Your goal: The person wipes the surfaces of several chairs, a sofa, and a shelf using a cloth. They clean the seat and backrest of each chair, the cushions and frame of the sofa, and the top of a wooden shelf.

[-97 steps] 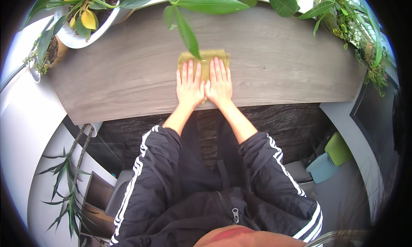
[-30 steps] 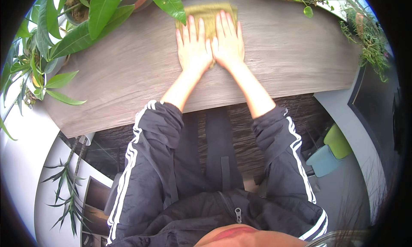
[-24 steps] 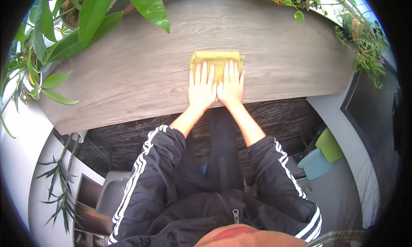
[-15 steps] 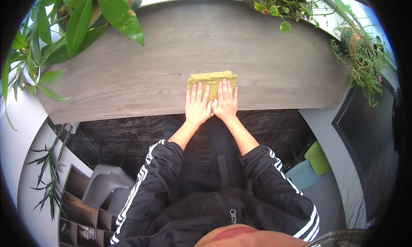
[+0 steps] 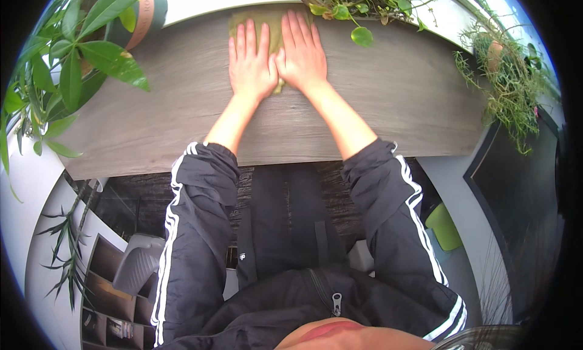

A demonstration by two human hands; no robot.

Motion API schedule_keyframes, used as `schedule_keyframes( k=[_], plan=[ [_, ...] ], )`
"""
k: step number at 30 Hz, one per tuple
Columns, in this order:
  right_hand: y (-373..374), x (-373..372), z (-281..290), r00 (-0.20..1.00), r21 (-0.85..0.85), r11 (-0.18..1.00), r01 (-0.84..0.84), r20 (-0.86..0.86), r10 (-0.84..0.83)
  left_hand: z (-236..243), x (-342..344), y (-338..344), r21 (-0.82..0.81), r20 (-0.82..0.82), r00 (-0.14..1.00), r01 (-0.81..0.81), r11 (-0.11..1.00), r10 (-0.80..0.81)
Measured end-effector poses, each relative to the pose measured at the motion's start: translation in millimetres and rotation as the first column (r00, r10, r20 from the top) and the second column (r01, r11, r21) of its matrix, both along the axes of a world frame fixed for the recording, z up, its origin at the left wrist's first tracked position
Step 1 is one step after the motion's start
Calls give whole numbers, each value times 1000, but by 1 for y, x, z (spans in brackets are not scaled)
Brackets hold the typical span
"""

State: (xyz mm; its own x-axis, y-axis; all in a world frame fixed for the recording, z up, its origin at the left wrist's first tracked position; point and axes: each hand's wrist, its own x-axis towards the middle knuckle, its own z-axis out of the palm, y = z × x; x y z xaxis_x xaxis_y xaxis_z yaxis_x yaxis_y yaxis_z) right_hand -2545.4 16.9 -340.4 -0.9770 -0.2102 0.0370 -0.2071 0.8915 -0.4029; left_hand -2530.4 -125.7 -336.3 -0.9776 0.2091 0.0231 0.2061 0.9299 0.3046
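A yellow-green cloth (image 5: 274, 29) lies flat on the wooden tabletop (image 5: 395, 95), close to its far edge. My left hand (image 5: 250, 64) presses down on the cloth's left part, palm down with fingers stretched forward. Beside it my right hand (image 5: 300, 53) lies flat on the cloth's right part, its fingers straight and near one another. The thumbs meet at the middle. Both arms are extended forward over the tabletop, and a small end of the cloth shows below the thumbs.
A leafy potted plant (image 5: 73, 61) overhangs the table's left side. Trailing greenery (image 5: 362, 35) hangs over the far edge, right of my hands. Another bushy plant (image 5: 504, 76) stands at the right. Below the table are a grey chair (image 5: 139, 262) and a green chair (image 5: 445, 228).
Both hands have slid the cloth from the table's near edge to its far edge, slightly leftward. My arms are now stretched out.
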Motion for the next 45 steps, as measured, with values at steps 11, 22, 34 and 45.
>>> schedule_keyframes(
  k=[11,22,34,45],
  plan=[
    [21,58,1,994,217,974,70,62,-85,10,48,35,-39,74,997,-23,999,25],
    [104,293,6,960,168,980,102,243,-142,22,254,98,84,414,904,80,993,-107],
    [133,143,13,951,121,987,105,278,-135,12,122,147,-14,223,974,-44,999,46],
    [195,-26,-1,998,105,994,-17,64,11,-6,-32,202,-102,-112,990,-101,990,89]
  ],
)
